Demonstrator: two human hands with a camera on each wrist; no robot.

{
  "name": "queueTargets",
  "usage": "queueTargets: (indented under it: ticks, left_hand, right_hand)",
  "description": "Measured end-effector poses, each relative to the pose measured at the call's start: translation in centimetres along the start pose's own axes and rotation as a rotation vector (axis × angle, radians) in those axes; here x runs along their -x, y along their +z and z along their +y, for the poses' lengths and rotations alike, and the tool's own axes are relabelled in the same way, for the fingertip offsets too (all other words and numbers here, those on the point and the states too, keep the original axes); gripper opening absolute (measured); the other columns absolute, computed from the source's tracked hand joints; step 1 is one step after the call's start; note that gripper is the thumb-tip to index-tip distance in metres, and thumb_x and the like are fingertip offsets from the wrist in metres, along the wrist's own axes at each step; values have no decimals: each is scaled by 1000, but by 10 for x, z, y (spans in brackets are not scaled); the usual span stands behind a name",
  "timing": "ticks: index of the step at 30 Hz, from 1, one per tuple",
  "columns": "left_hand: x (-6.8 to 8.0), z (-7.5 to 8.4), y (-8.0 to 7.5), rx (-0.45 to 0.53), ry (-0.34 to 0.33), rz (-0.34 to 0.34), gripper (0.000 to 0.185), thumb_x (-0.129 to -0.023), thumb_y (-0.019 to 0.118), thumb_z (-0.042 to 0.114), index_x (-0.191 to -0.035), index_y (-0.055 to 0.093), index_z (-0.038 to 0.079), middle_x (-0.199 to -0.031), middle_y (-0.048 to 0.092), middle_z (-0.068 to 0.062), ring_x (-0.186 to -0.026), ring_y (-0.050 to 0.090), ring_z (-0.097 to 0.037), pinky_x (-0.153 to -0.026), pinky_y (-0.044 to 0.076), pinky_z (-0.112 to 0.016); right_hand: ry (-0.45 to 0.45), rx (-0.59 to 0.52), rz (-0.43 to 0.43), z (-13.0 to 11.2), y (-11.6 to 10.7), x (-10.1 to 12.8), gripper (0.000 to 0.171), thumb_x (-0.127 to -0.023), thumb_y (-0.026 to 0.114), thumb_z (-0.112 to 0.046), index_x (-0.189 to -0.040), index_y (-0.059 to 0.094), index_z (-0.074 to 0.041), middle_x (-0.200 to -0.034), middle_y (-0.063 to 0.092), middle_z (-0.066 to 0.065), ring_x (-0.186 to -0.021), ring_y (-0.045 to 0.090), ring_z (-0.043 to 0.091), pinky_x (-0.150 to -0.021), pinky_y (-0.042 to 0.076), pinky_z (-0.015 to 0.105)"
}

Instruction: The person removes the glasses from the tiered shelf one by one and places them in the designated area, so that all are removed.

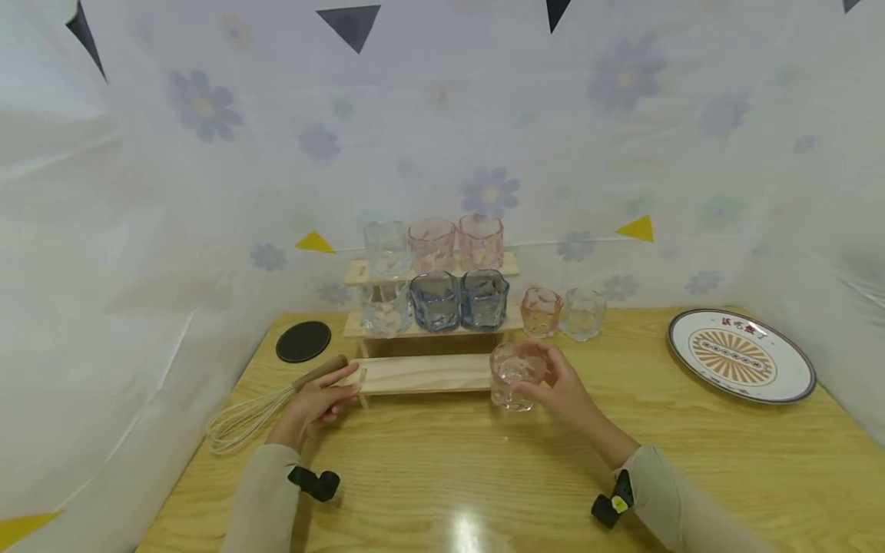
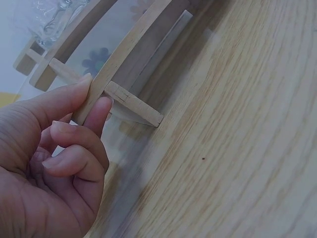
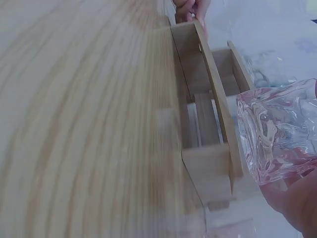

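A tiered wooden rack (image 1: 425, 374) stands on the table. My left hand (image 1: 314, 403) pinches the left end of its lowest board between thumb and forefinger, the other fingers curled below, as the left wrist view shows. In my right hand (image 1: 561, 388) is a faceted pink drinking glass (image 1: 510, 378), gripped from its right side near the right end of that board. The right wrist view has the glass (image 3: 277, 131) beside the board's edge. On the middle tier are a clear glass (image 1: 386, 311) and two blue glasses (image 1: 435, 301). The top tier bears a clear glass (image 1: 387, 250) and two pink glasses (image 1: 480, 242).
Right of the rack, a pink glass (image 1: 541, 313) and a clear glass (image 1: 583, 315) stand on the table. A patterned plate (image 1: 743, 355) lies far right. A whisk (image 1: 266, 407) and a round black coaster (image 1: 303, 342) lie left. White curtaining (image 1: 429, 100) surrounds the table.
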State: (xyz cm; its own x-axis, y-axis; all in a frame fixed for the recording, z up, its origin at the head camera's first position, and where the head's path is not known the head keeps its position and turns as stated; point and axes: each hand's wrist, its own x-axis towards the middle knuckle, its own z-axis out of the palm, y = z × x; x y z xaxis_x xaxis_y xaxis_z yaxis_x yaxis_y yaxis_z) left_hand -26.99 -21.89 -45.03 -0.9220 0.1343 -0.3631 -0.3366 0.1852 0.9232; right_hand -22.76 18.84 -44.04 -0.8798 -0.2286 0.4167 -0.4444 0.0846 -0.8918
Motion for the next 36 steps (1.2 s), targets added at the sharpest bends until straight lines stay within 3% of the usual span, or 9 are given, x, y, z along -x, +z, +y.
queueTargets:
  ticks: [7, 19, 28, 30, 33, 36]
  left_hand:
    - [1, 1, -2, -2, 3, 7, 62, -89, 68, 21, -145, 41, 18, -85, 69, -1, -47, 34, -4, -42, 29, -18]
    - [4, -1, -3, -23, 1, 8, 61, -90, 67, 22, -145, 41, 20, -90, 69, -3, -48, 33, -5, -44, 29, -19]
    - [2, -2, -3, -29, 8, 4, 62, -89, 68, 23, -145, 41, 20, -90, 69, -1, -49, 33, -5, -44, 30, -19]
    - [2, -2, -3, -30, 5, 11, 61, -89, 68, 23, -145, 42, 21, -90, 69, -1, -49, 33, -5, -44, 30, -19]
    - [3, -1, -1, -31, 1, 21, 60, -89, 68, 22, -144, 44, 21, -88, 69, 0, -48, 33, -4, -44, 30, -19]
    - [4, 1, 1, -40, 8, 9, 60, -90, 67, 22, -145, 42, 20, -87, 69, -1, -48, 33, -4, -44, 30, -19]
  right_hand:
    - [13, 88, 108, -1, -39, 11, 59, -86, 65, 4, -137, 34, 6, -128, 47, 16, -114, 44, 12, -77, 45, 16]
    - [76, 347, 304, 5, -102, 19, 54, -88, 68, -9, -134, 41, 0, -123, 48, 7, -108, 48, 8, -78, 44, 10]
    - [179, 447, 476, 12, -134, 17, 59, -89, 68, -22, -136, 39, -3, -122, 49, 5, -108, 46, 9, -76, 39, 8]
    - [220, 467, 501, 13, -140, 16, 61, -89, 68, -27, -137, 38, -4, -124, 47, 4, -114, 45, 10, -86, 40, 14]
    - [273, 457, 529, 16, -148, 12, 64, -89, 67, -32, -138, 37, -5, -127, 45, 3, -117, 43, 12, -101, 37, 31]
    - [315, 456, 554, 22, -156, 7, 66, -89, 66, -37, -138, 36, -4, -129, 43, 6, -107, 43, 10, -100, 37, 42]
